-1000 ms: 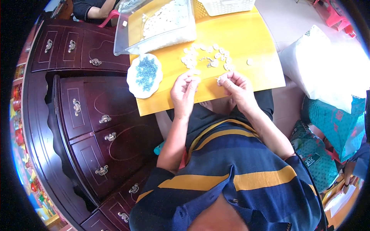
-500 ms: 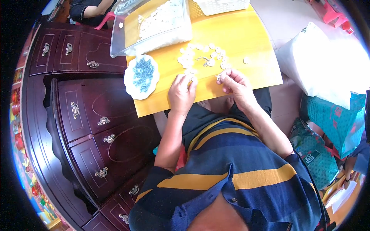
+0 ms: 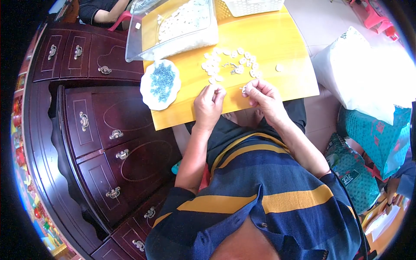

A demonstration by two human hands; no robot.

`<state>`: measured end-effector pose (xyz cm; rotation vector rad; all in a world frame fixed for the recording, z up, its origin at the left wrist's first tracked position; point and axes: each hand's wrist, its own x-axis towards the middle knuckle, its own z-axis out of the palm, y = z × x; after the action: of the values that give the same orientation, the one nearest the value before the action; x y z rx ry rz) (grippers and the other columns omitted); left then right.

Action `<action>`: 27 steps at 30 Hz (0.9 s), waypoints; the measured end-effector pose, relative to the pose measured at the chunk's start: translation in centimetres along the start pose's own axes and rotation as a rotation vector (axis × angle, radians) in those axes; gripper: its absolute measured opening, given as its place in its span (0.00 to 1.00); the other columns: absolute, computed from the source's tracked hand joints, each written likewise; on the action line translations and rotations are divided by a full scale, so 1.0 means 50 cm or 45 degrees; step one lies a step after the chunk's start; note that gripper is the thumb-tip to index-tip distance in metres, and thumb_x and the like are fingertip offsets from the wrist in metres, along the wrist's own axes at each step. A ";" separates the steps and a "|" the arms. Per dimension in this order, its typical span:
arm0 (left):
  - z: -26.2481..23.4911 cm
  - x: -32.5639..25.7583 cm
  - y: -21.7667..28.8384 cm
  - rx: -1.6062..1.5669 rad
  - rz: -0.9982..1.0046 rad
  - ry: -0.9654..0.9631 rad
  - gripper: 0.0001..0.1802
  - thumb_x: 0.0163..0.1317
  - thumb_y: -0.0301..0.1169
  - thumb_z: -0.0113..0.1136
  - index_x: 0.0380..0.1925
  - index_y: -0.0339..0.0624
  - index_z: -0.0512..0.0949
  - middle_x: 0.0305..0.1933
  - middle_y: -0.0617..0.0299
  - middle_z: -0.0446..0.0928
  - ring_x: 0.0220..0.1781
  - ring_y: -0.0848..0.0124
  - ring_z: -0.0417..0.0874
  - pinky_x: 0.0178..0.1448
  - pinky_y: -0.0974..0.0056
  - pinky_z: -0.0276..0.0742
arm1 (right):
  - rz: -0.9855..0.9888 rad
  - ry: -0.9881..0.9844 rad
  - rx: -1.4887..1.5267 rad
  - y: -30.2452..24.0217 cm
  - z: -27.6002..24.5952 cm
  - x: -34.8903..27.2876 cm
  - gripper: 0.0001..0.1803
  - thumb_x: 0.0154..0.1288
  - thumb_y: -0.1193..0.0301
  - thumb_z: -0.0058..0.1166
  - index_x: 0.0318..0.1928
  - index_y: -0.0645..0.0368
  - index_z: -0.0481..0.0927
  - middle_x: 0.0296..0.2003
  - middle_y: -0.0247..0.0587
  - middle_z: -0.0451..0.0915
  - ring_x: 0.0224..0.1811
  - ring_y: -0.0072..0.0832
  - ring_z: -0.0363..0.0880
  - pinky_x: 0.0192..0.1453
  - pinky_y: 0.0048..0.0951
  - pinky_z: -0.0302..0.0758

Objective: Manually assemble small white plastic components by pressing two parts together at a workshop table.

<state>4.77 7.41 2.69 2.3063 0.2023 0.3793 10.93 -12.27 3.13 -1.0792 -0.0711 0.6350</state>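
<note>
Far left, dark wood cabinet (image 3: 95, 130) with metal drawer pulls; behind it, at the top, another person's arm (image 3: 108, 16). White scalloped dish (image 3: 146, 99) at the table's left edge, heaped with small blue-grey pieces (image 3: 163, 82), rim probably keeping them from scattering, spot looks picked for left-side reach. See-through plastic bin (image 3: 130, 54) behind the dish, full of white pieces (image 3: 184, 21), tall walls likely there to hold the bulk, set back so the front edge has working room. Left hand (image 3: 208, 106) at the table's front edge, fingers curled, thumb near index; can't tell if anything is pinched inside. Loose round white pieces (image 3: 211, 68) in a rough arc just beyond both hands, seemingly spread for single picking; dark little bits (image 3: 234, 67) lie inside the arc. White basket (image 3: 253, 8) at the far table edge. Right hand (image 3: 263, 96) well apart from the left, thumb and fingertips clamped on a small white piece (image 3: 244, 89), pinch grip presumably because it's tiny, part sticking out toward the left hand. Lone white disc (image 3: 279, 68) off right on the yellow table (image 3: 290, 43). Right of that, white sack (image 3: 342, 71), teal bags (image 3: 377, 136) below
</note>
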 end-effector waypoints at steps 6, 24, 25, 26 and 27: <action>-0.007 -0.010 0.008 -0.495 -0.052 -0.003 0.09 0.67 0.18 0.64 0.47 0.31 0.82 0.38 0.60 0.84 0.34 0.77 0.84 0.39 0.71 0.80 | 0.012 -0.026 -0.031 0.002 0.003 -0.002 0.06 0.78 0.66 0.56 0.43 0.54 0.82 0.38 0.28 0.85 0.34 0.12 0.76 0.41 0.14 0.72; -0.025 -0.007 0.065 -0.146 0.170 0.046 0.12 0.64 0.18 0.65 0.47 0.33 0.84 0.42 0.56 0.84 0.37 0.73 0.87 0.41 0.70 0.82 | 0.099 -0.161 0.269 0.042 0.036 -0.012 0.09 0.79 0.66 0.54 0.48 0.58 0.80 0.46 0.37 0.86 0.50 0.22 0.84 0.57 0.25 0.80; -0.026 -0.007 0.065 -0.145 0.169 0.048 0.12 0.64 0.18 0.65 0.47 0.33 0.84 0.42 0.56 0.84 0.37 0.73 0.87 0.41 0.70 0.82 | 0.100 -0.163 0.268 0.042 0.037 -0.013 0.09 0.79 0.66 0.54 0.48 0.58 0.80 0.46 0.37 0.86 0.50 0.22 0.84 0.57 0.25 0.80; -0.027 -0.006 0.065 -0.145 0.181 0.034 0.12 0.65 0.19 0.66 0.49 0.33 0.84 0.43 0.57 0.84 0.37 0.72 0.87 0.41 0.69 0.82 | 0.139 -0.145 0.301 0.041 0.037 -0.013 0.08 0.79 0.66 0.54 0.47 0.57 0.80 0.46 0.37 0.86 0.49 0.23 0.85 0.56 0.26 0.81; -0.029 -0.006 0.065 -0.146 0.193 0.020 0.13 0.65 0.19 0.66 0.50 0.33 0.84 0.43 0.57 0.84 0.38 0.72 0.87 0.42 0.69 0.83 | 0.177 -0.125 0.333 0.040 0.036 -0.014 0.08 0.79 0.67 0.54 0.47 0.57 0.80 0.46 0.37 0.86 0.48 0.24 0.86 0.55 0.26 0.82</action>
<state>4.11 6.05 5.94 2.2121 0.0127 0.4738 8.81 -10.55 2.49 -0.8044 0.0023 0.7995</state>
